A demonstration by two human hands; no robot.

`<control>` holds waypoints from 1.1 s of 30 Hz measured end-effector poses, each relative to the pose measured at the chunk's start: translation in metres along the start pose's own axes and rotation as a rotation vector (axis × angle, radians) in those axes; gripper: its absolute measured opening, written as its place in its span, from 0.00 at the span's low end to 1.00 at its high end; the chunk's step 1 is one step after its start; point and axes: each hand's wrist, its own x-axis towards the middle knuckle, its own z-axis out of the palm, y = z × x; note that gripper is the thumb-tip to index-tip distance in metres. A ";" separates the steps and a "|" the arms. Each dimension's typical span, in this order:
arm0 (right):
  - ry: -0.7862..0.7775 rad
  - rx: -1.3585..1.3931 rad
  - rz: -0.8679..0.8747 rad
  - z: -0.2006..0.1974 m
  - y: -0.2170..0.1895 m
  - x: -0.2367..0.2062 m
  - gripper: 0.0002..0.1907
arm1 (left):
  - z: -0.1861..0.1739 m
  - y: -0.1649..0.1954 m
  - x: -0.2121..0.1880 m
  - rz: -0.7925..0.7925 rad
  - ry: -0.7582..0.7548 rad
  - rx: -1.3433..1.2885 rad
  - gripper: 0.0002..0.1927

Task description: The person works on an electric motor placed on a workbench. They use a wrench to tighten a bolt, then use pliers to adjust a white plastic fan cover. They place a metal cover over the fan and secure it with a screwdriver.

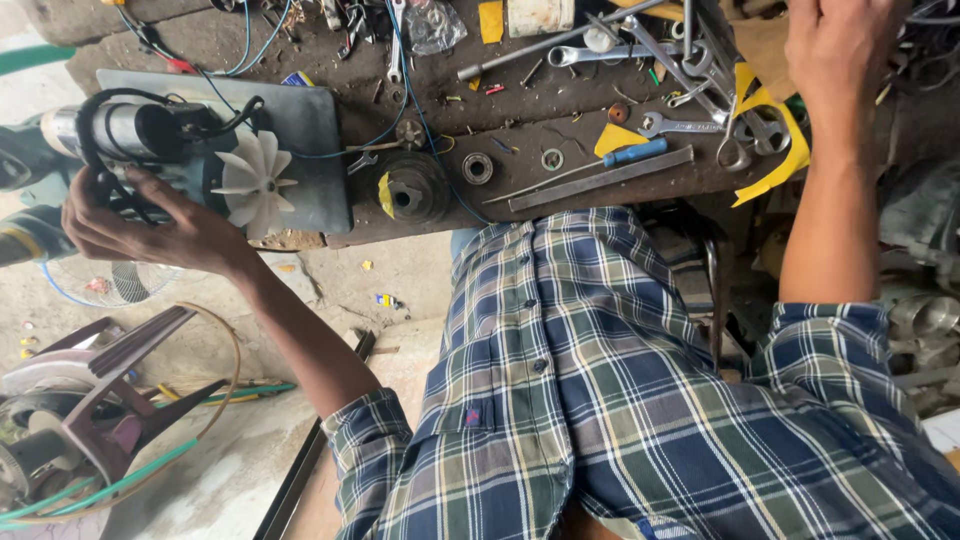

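Nearest, the person's plaid shirt fills the lower view, and both bare arms reach out from its rolled sleeves toward the desk. The left hand closes its grip around the underside of an electric motor, fingers curled among the black cables on its housing; the motor lies on its side at the desk's left edge, partly on a grey flat plate, with a white plastic fan impeller on its shaft end facing the person. Just beside the plate sits a black pulley, then a small bearing ring. Farther right lie a long flat metal bar, a blue-handled tool and yellow scraps. The right hand rests over a heap of spanners at the desk's far right; I cannot tell whether its grip is wide or holds anything. No container shows clearly. Down left on the floor stands a fan guard.
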 end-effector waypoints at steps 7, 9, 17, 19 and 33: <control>-0.092 0.391 0.267 -0.102 -0.045 0.006 0.13 | 0.000 0.001 0.005 0.016 0.013 0.022 0.20; -0.109 0.332 0.110 -0.113 -0.062 0.001 0.11 | 0.002 -0.001 0.005 0.015 0.018 0.018 0.20; -0.071 0.444 -0.288 -0.072 -0.166 0.001 0.03 | -0.001 -0.005 0.006 0.034 0.008 0.031 0.23; -0.104 0.407 -0.310 -0.070 -0.182 -0.001 0.02 | 0.003 -0.007 0.006 0.041 0.016 0.008 0.24; -0.003 0.309 -0.482 -0.072 -0.203 0.021 0.04 | 0.003 0.006 0.000 -0.007 0.114 -0.143 0.16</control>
